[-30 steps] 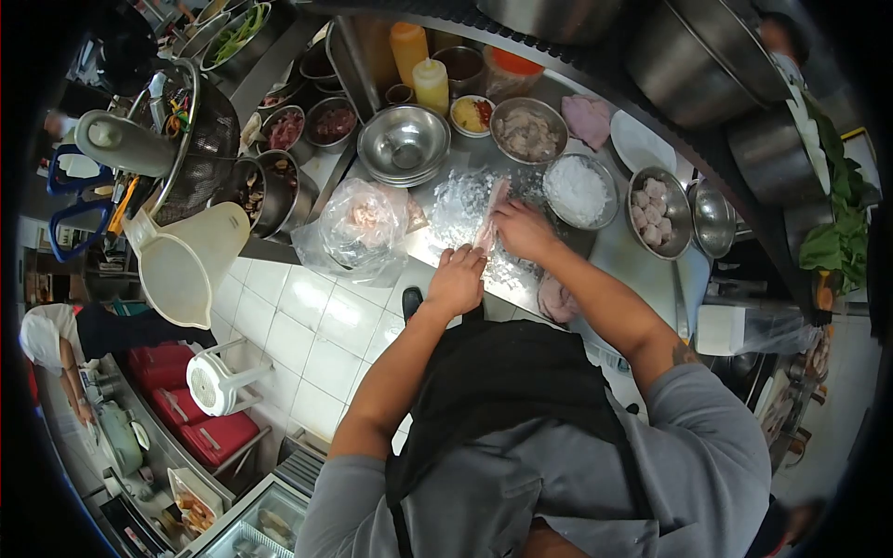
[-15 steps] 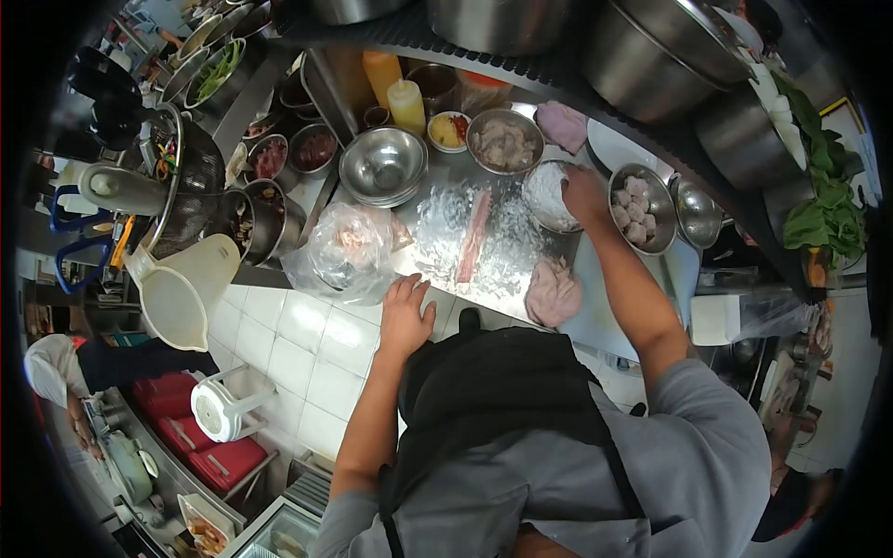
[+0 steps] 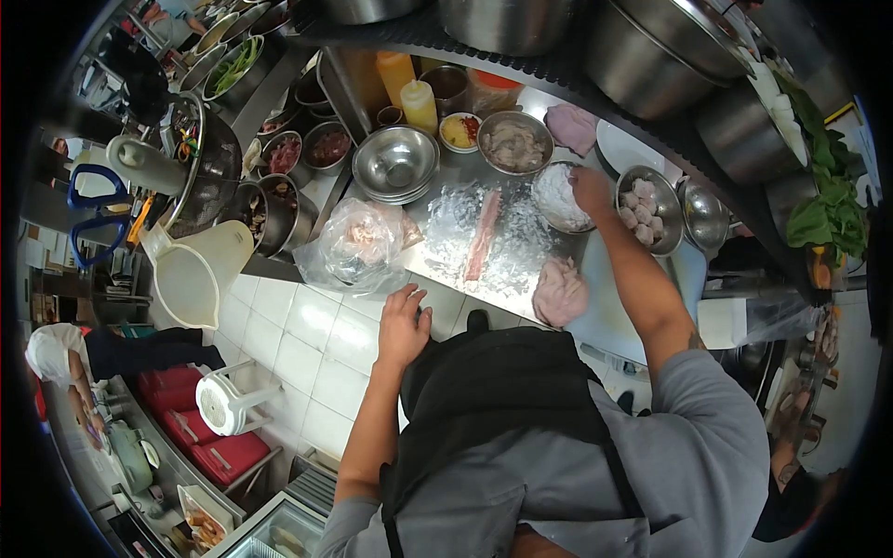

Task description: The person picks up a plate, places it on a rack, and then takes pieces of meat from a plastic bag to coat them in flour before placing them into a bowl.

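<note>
My right hand [image 3: 593, 192] is at the bowl of white powder [image 3: 560, 197], its fingers curled down at the powder; whatever they hold is hidden. Near the front edge of the steel counter, my left hand [image 3: 406, 324] hangs with fingers apart and holds nothing. A long strip of pale pink meat [image 3: 483, 237] lies on the powder-dusted steel worktop [image 3: 437, 223]. Close to the left hand sits a clear plastic bag [image 3: 352, 244] with something pinkish inside. A crumpled pink cloth [image 3: 561, 292] rests at the counter's front edge, right of the strip.
Pale balls fill a steel bowl [image 3: 642, 212] right of my right hand. Behind the strip stand stacked steel bowls [image 3: 395, 163], a bowl of pale pieces [image 3: 514, 144] and squeeze bottles [image 3: 419, 104]. A shelf [image 3: 521, 61] with large pots overhangs the back. A cutting board [image 3: 609, 302] lies right.
The whole view has shifted slightly, so the counter items appear a little further right. My right hand stays at the powder bowl, and the left is still held apart from the counter items.
</note>
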Available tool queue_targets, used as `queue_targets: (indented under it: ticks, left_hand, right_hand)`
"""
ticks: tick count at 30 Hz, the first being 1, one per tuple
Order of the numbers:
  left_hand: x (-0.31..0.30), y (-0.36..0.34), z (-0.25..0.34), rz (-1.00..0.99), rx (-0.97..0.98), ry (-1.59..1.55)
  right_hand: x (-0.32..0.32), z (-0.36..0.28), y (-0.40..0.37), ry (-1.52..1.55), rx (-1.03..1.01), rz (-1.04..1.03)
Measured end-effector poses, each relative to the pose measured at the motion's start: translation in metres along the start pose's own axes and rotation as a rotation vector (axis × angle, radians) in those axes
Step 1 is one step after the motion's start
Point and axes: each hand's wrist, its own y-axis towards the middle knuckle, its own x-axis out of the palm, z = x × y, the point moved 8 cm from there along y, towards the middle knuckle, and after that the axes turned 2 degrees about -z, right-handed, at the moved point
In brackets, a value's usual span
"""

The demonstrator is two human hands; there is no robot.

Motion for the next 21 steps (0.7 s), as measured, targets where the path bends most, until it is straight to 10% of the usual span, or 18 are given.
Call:
queue_targets:
  ticks: [5, 8, 17, 21]
  left_hand:
    - [-0.006, -0.002, 0.000, 0.032, -0.012, -0.044]
    - [-0.008, -0.001, 0.002, 0.039, -0.007, -0.055]
    - [-0.017, 0.000, 0.009, 0.083, -0.019, -0.039]
    - [-0.018, -0.012, 0.001, 0.086, -0.060, -0.042]
  right_hand:
    - [0.003, -0.017, -0.010, 0.694, 0.269, -0.299]
    - [0.010, -0.076, -0.022, 0.816, 0.091, -0.414]
    - [0.072, -0.179, -0.033, 0.214, -0.387, -0.369]
    - [0.083, -0.174, -0.020, 0.134, -0.267, -0.405]
